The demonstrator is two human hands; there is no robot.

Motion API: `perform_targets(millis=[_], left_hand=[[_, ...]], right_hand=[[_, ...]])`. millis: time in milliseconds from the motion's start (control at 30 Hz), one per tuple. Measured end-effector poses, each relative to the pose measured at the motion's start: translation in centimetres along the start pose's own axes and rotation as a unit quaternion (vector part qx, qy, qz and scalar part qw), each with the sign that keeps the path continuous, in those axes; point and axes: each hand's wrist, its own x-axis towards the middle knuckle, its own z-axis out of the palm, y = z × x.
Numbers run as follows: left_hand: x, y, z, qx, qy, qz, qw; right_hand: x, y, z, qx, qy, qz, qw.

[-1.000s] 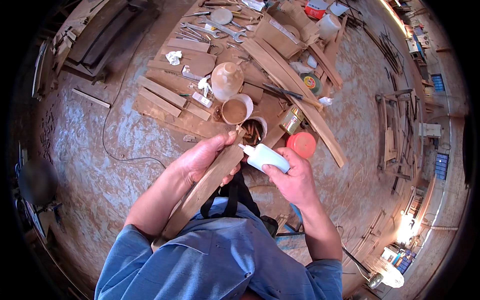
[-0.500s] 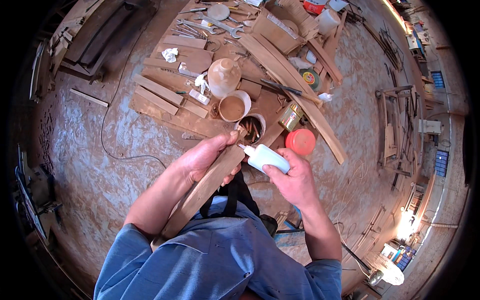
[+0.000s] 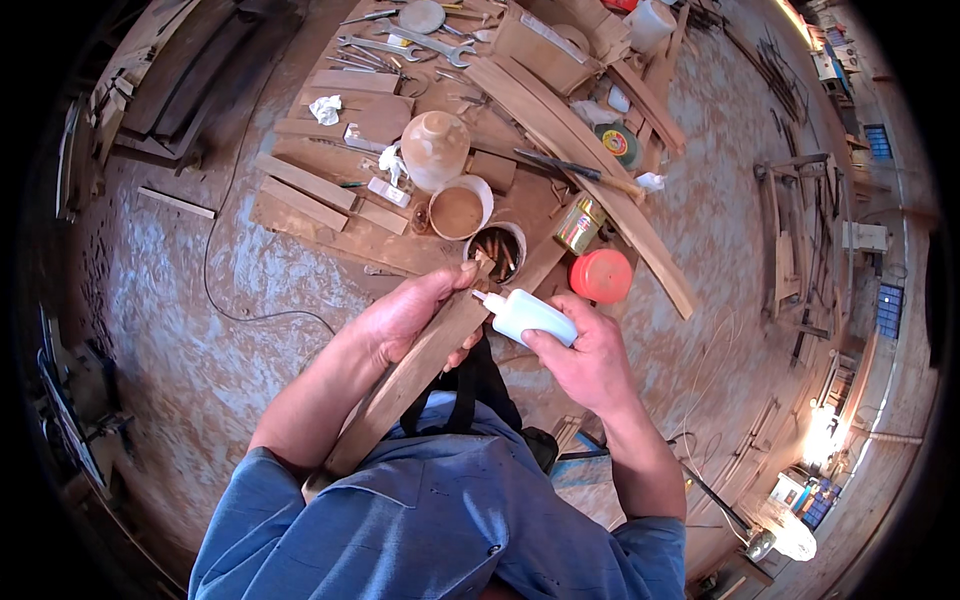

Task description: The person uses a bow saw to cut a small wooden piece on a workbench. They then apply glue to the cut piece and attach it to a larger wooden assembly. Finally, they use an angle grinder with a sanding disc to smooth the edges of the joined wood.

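Observation:
A long brown wooden piece (image 3: 412,375) slants from under my left forearm up toward the workbench. Near its upper end my left hand (image 3: 422,305) is wrapped round it, thumb on top and fingertips showing on the far side. My right hand (image 3: 588,350) grips a white squeeze bottle (image 3: 535,318) lying almost level. The bottle's narrow nozzle points left and meets the wood's upper end, close beside my left thumb. Whether liquid comes out is too small to tell. Just beyond that end stands a tub (image 3: 497,250) with several brown sticks in it.
On the bench (image 3: 300,232) sit a cup of brown stuff (image 3: 457,212), a cloudy jug (image 3: 435,150), a yellow tin (image 3: 580,224) and a red lid (image 3: 601,276). Wrenches (image 3: 425,45) lie farther back. Long boards (image 3: 640,235) run along the right. A cable (image 3: 210,270) crosses the floor.
The view has shifted slightly, so the bench things sit a little higher and farther left. My hands, the wood and the bottle hold nearly the same pose.

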Motion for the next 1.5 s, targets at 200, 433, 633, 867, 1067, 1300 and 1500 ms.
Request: perform_targets(millis=[200, 433, 633, 867, 1067, 1300, 1500], left_hand=[[0.8, 0.2, 0.5, 0.008, 0.023, -0.024, 0.999], [2.1, 0.1, 0.6, 0.014, 0.023, -0.026, 0.999], [2.8, 0.4, 1.3, 0.037, 0.030, -0.044, 0.998], [3.5, 0.2, 1.9, 0.030, 0.042, -0.046, 0.998], [5.4, -0.5, 1.8, 0.046, 0.034, -0.051, 0.997], [5.4, 0.5, 3.8, 0.010, 0.062, 0.034, 0.997], [5.7, 0.5, 2.8, -0.110, -0.030, -0.025, 0.993]], right_hand=[[0.1, 0.7, -0.5, -0.044, 0.014, -0.067, 0.997], [0.3, 1.1, -1.3, -0.071, 0.020, -0.058, 0.996], [0.4, 2.0, -2.2, -0.042, 0.017, -0.025, 0.999], [0.6, 3.4, -3.2, -0.023, 0.031, -0.018, 0.999], [0.3, 6.4, -6.8, 0.316, 0.054, 0.057, 0.945], [6.1, 11.9, -18.2, 0.409, 0.275, 0.056, 0.868], [19.1, 21.4, -25.3, 0.197, 0.264, -0.037, 0.943]])
